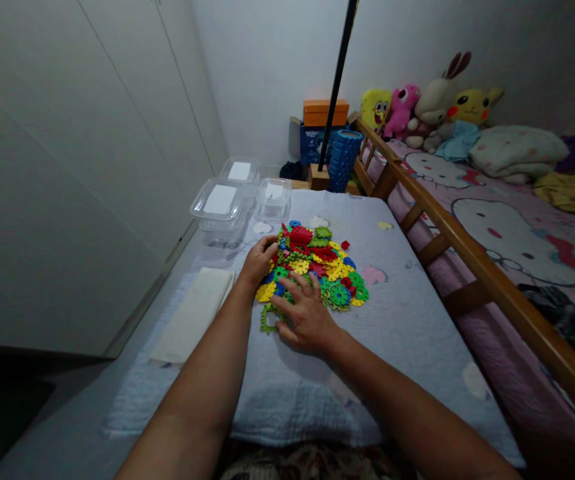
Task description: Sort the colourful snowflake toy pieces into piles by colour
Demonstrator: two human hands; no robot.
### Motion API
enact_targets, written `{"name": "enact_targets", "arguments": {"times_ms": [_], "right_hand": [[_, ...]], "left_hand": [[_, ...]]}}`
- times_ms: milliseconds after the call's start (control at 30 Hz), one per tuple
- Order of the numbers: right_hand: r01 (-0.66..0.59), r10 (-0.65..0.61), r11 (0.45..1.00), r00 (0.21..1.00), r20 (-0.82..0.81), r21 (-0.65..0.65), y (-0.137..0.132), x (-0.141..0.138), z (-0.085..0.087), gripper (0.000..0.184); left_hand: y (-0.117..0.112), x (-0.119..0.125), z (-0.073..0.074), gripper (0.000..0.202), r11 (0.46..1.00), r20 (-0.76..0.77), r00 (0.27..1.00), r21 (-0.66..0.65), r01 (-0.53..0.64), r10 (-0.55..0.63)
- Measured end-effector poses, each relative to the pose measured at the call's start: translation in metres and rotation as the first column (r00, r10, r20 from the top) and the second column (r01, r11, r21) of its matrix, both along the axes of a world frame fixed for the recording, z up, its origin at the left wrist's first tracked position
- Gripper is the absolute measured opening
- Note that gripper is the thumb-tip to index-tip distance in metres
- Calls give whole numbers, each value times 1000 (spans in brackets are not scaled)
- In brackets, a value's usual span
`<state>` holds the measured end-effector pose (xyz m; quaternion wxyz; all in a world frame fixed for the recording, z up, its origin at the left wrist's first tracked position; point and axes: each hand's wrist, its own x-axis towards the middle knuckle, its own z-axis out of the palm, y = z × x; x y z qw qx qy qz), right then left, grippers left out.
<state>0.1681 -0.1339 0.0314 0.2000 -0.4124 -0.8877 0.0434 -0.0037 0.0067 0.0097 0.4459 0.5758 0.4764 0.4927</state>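
A heap of plastic gear-shaped building pieces (337,270) in red, yellow, green and blue lies on the cloth-covered table. My left hand (258,259) rests against the heap's left side, its fingers curved along the edge. Over the near side of the heap, my right hand (304,313) is spread with its fingertips touching the pieces. A light green square frame piece (266,320) sits beside its thumb. A yellow gear piece (266,292) lies between the two hands. One small red piece (346,245) is apart from the heap at the right.
Clear lidded boxes (220,200) with white labels stand at the table's back left. A folded cream cloth (194,317) lies left of my left forearm. A wooden bed rail (437,227) runs along the right side, and a black pole (337,87) rises behind the table.
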Motion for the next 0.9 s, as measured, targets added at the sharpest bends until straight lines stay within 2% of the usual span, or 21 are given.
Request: {"name": "enact_targets", "arguments": {"times_ms": [67,133,233,300,433,500,567,667,767,900], "right_hand": [[-80,80,997,997,14,-3,-3,-9,-3,47],[-92,91,996,995,26,4,-2,-13,-7,42],[-7,7,1000,1000,23,28,2,-8,-9,32],[63,-63,997,998,-2,37,5,1,-6,34],[122,-121,992,988,-100,7,15,30,3,30],[191,-187,982,969,-163,6,26,48,6,27],[323,-317,947,929,-193,-3,41,64,9,33],[445,-451,892,886,-104,-74,60,80,11,51],[427,-433,887,902,7,-176,73,82,14,61],[427,-428,877,903,48,-218,82,73,16,61]], "left_hand": [[-1,-1,1,44,1000,11,1000,-10,-5,6],[-1,-1,0,45,1000,38,999,-21,-13,14],[-2,-1,-1,45,999,64,998,-32,-11,13],[-2,1,-3,46,1000,47,999,-29,-12,13],[-4,5,-9,48,999,-74,996,-10,-48,47],[-5,6,-12,49,997,-148,986,18,-73,75],[-6,6,-12,49,995,-218,971,50,-85,94],[-7,5,-10,48,994,-286,953,69,-84,100],[-9,4,-7,49,993,-317,942,77,-86,106],[-10,4,-5,49,992,-360,926,88,-88,114]]}}
